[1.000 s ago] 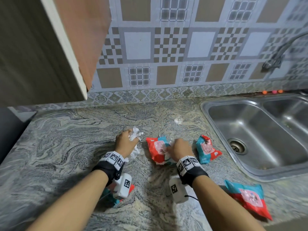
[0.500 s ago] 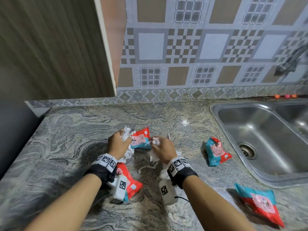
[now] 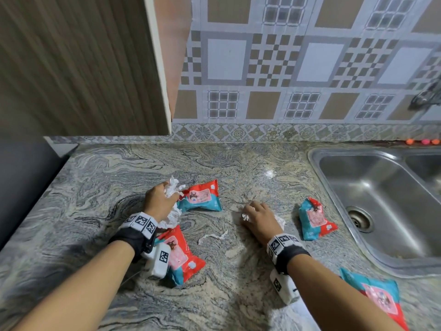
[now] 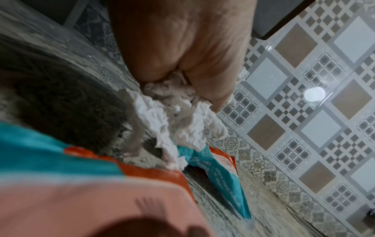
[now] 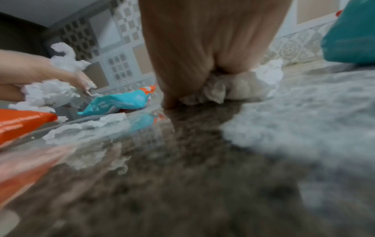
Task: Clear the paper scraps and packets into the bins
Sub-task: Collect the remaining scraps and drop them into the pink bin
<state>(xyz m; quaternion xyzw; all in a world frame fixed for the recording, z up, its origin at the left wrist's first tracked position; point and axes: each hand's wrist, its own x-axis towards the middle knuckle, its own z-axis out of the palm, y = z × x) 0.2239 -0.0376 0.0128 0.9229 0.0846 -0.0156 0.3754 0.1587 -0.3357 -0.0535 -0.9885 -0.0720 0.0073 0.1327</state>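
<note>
My left hand (image 3: 160, 202) grips a wad of white paper scraps (image 3: 173, 189) on the marble counter; the left wrist view shows the wad (image 4: 178, 121) bulging below the fist. My right hand (image 3: 259, 217) rests on the counter with fingers curled round more white scraps (image 3: 245, 216), also seen as crumpled scraps (image 5: 233, 88) under the palm. A red-and-teal packet (image 3: 202, 197) lies right beside the left hand. Another packet (image 3: 179, 255) lies under my left wrist. One loose scrap (image 3: 212, 235) lies between my hands.
Two more packets lie to the right, one (image 3: 314, 218) near the sink (image 3: 381, 199) and one (image 3: 379, 297) at the counter's front edge. A wooden cabinet (image 3: 83, 65) hangs at upper left. The tap (image 3: 427, 95) is at far right. No bin is in view.
My right hand has moved right, away from the left hand and the packet beside it, still clutching scraps. The left hand keeps its wad in about the same place.
</note>
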